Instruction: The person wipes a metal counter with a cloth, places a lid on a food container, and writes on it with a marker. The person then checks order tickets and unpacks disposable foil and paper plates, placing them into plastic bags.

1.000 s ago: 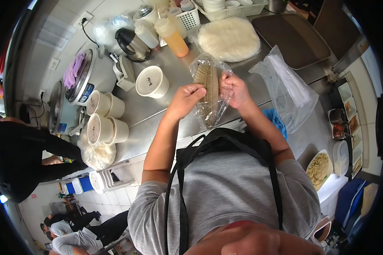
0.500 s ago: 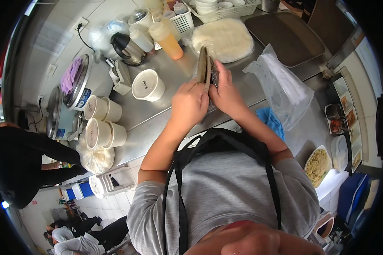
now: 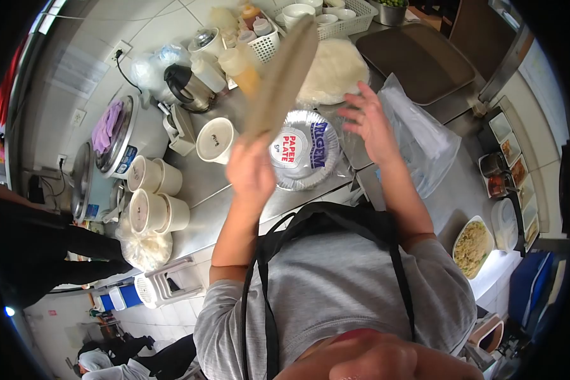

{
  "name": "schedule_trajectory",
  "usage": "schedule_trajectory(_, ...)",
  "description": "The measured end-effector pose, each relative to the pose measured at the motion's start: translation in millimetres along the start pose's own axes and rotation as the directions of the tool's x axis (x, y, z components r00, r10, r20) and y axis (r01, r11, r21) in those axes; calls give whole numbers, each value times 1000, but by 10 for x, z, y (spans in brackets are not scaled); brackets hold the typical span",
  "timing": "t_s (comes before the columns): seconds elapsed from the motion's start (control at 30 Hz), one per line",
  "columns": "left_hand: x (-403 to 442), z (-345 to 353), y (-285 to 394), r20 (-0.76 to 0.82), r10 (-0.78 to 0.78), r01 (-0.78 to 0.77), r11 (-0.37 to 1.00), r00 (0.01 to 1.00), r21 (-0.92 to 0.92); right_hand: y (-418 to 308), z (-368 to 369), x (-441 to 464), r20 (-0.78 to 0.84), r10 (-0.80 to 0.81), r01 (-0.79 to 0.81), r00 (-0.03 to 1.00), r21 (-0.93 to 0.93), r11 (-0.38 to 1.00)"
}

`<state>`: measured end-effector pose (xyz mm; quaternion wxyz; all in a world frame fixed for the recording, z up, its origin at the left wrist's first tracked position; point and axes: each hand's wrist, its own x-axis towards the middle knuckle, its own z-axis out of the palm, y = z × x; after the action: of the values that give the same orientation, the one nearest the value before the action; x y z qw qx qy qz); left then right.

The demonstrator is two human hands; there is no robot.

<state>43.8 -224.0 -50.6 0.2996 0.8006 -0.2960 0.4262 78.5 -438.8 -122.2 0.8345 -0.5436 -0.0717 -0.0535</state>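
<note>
My left hand [image 3: 253, 171] is closed on a paper plate [image 3: 282, 79], grey-brown, seen nearly edge-on and smeared by motion. It is raised above the steel counter. Below and between my hands lies a plastic-wrapped pack of silver paper plates [image 3: 303, 166], with red and blue lettering. Right of it, my right hand [image 3: 370, 126] is raised with its fingers spread and nothing in them. Beyond the pack lies a round white stack in clear plastic [image 3: 335, 71]. A lidded white tub [image 3: 215, 140] stands left of my left hand.
A dark brown tray [image 3: 418, 63] lies at the back right, near a clear plastic bag [image 3: 424, 139]. Squeeze bottles [image 3: 237, 63], a kettle [image 3: 190, 87] and stacked tubs [image 3: 149, 212] stand leftward. A dish of food [image 3: 474, 247] sits at right. Another person in black stands at far left.
My hands have moved apart. The left has lifted the plate up and leftward; the right has opened and moved right. The pack of plates now lies flat on the counter.
</note>
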Motion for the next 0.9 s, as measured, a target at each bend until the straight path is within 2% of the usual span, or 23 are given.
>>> schedule_trajectory(0.03, -29, 119, -49, 47, 139, -141, 989, 989, 40, -80, 25, -35, 168, 63, -95, 984, 194, 976)
schedule_trajectory(0.07, -80, 245, -90, 121, 209, -211, 977, 970, 8, -160, 56, -81, 340, 86, -214, 937, 360, 908)
schedule_trajectory(0.1, -134, 358, -112, 190, 283, -282, 959, 940, -29, -238, 207, -135, 248, 170, -241, 954, 292, 926)
schedule_trajectory(0.2, -299, 517, -72, 351, 358, -363, 930, 865, -54, -102, 392, -102, 106, 115, -105, 988, -93, 990)
schedule_trajectory(0.23, -262, 474, -62, 402, 358, -343, 933, 843, -110, -3, 340, -64, 101, 136, -141, 986, 48, 989)
schedule_trajectory(0.3, -123, 344, -88, 499, 363, -297, 932, 787, -209, 86, 215, -32, 129, 173, -177, 977, 28, 984)
schedule_trajectory(0.37, -21, 229, -157, 355, 310, -278, 951, 882, -140, 107, 130, -23, 130, 176, -176, 976, -10, 984)
schedule_trajectory(0.4, 2, 159, -201, 282, 279, -259, 960, 918, -109, 44, 140, -21, 96, 144, -143, 985, -15, 990)
schedule_trajectory(0.47, 106, 102, -384, 21, 94, -93, 995, 995, -22, -134, 149, -21, 28, 83, -82, 996, -32, 996)
schedule_trajectory(0.5, 164, 54, -435, -70, -95, 96, 995, 993, 4, -152, 83, 8, 88, 143, -137, 986, -70, 988)
schedule_trajectory(0.53, 220, 14, -478, -164, -277, 283, 959, 947, 11, -163, 70, 10, 124, 131, -131, 984, -10, 991)
schedule_trajectory(0.57, 239, 1, -552, -86, -458, 421, 865, 885, -272, -197, 65, -10, 159, 120, -129, 980, 50, 990)
schedule_trajectory(0.6, 223, 7, -644, 42, -598, 530, 673, 801, -516, -228, 73, -30, 193, 108, -131, 975, 110, 985)
schedule_trajectory(0.63, 191, 31, -713, 206, -679, 593, 406, 705, -695, -209, 6, 0, 266, 169, -182, 949, 24, 983)
schedule_trajectory(0.73, 56, 153, -829, 414, -629, 664, 225, 658, -714, -165, 169, 42, 117, 124, -153, 985, 280, 948)
schedule_trajectory(0.77, 4, 246, -824, 385, -643, 655, 248, 662, -713, -202, 228, 17, 182, 110, -174, 977, 381, 908)
schedule_trajectory(0.8, -62, 341, -823, 328, -646, 649, 348, 689, -677, -167, 220, 46, 397, -39, -167, 917, 469, 867)
schedule_trajectory(0.87, -183, 459, -804, 253, -564, 609, 639, 786, -470, -130, 425, 6, 321, -129, -17, 938, 415, 910)
schedule_trajectory(0.9, -99, 422, -555, 214, -487, 532, 785, 846, -317, -92, 493, 22, 288, -233, 168, 929, 234, 958)
